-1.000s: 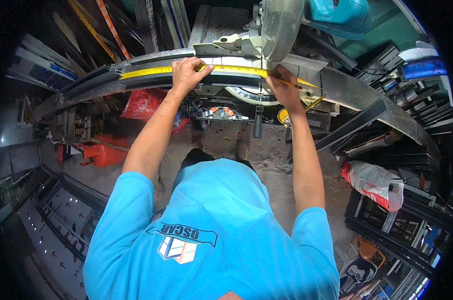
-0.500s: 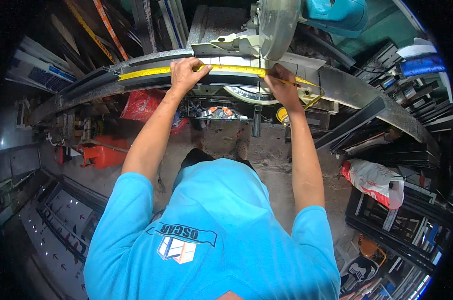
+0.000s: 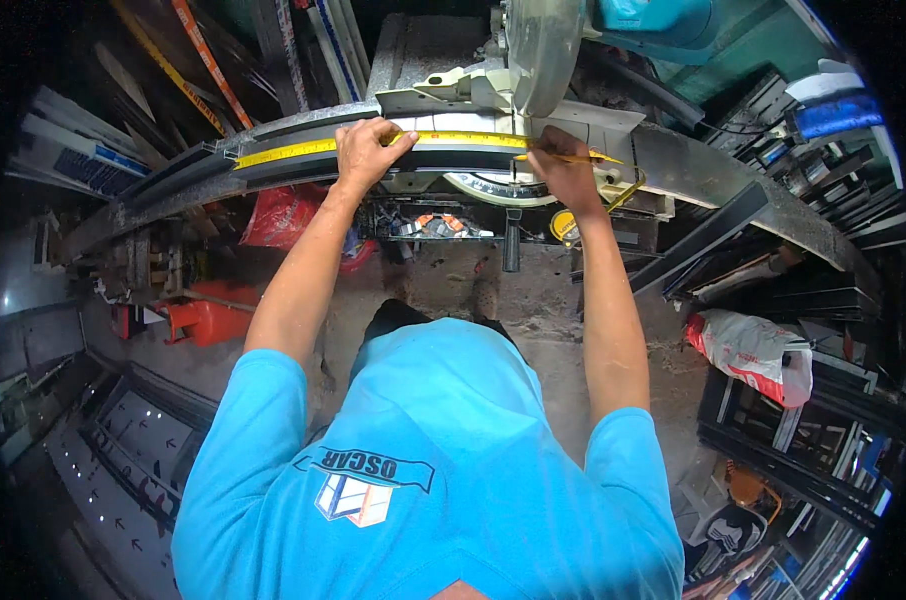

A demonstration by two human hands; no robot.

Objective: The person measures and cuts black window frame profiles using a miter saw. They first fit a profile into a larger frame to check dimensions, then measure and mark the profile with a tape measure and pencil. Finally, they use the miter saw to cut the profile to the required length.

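A yellow tape measure blade (image 3: 288,152) runs along a long dark metal profile (image 3: 303,168) lying on the saw bench. My left hand (image 3: 365,155) pinches the blade near its middle, thumb along it, pressed onto the profile. Beside the saw blade guard, my right hand (image 3: 567,178) is closed around a thin yellow stick (image 3: 522,157) that looks like a pencil, its tip at the profile. Past this hand the tape blade bends down to its round yellow case (image 3: 563,226), which hangs below the bench edge, partly hidden by my right wrist.
A mitre saw with a clear guard (image 3: 545,60) and teal body (image 3: 658,25) stands behind the bench. Its handle (image 3: 512,245) juts toward me. Metal profiles (image 3: 713,235) lean at the right. A red bag (image 3: 285,215) hangs left; a white-and-red bag (image 3: 753,355) lies right.
My right hand has turned slightly, lowering the pencil-like stick toward the profile by the saw. The left hand keeps its hold on the tape blade. The whole view has shifted a little.
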